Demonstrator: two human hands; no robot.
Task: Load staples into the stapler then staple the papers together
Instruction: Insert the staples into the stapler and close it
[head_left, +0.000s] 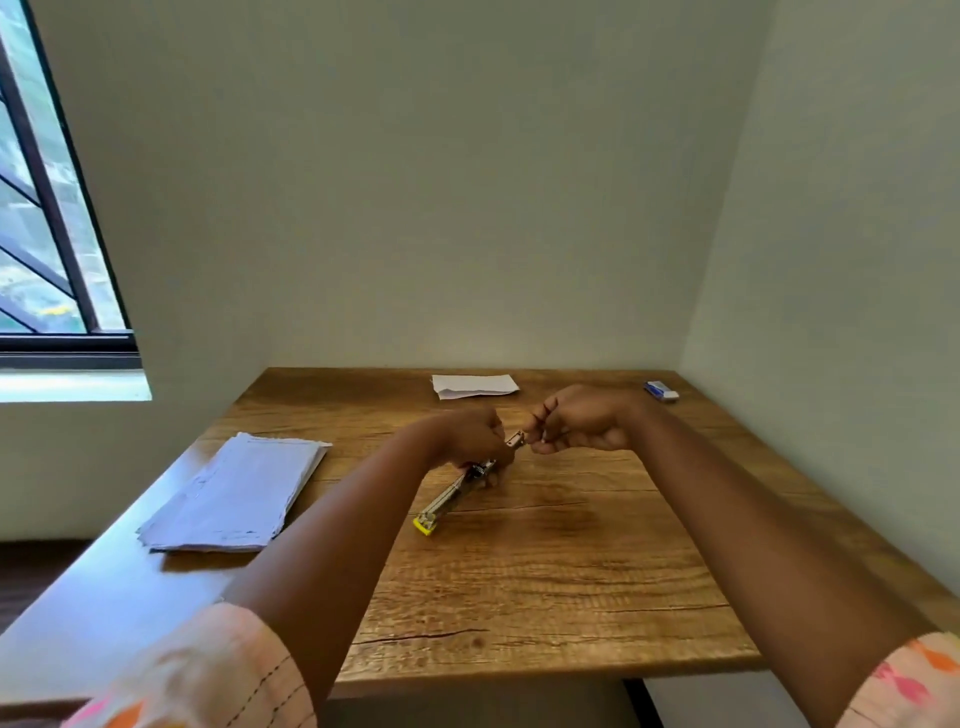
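Still on step one: loading. The left hand (470, 436) grips the stapler (457, 491) around its middle, fingers curled over it; the yellow end (425, 525) rests on the surface (545, 571) and the metal end tilts up toward the right hand (576, 421). That hand is curled, fingertips (535, 423) pinched at the raised tip. I'd guess it's feeding a staple strip or working the pusher (too small and blurred to confirm staples are in the pinch).

Papers (236, 493) sit in a stack to the left, well apart from the hands, untouched. A second, smaller folded sheet (475, 386) lies at the far edge. The blue-and-white box (661, 391) in the far right corner is probably the staple box.

Next move, as I read it: seat the strip straight in the channel, then close the stapler. This needs the left hand's hold kept steady and fine alignment from the right. Risk is the strip breaking or jamming crooked. After that, fetch the papers, square one corner, and press.
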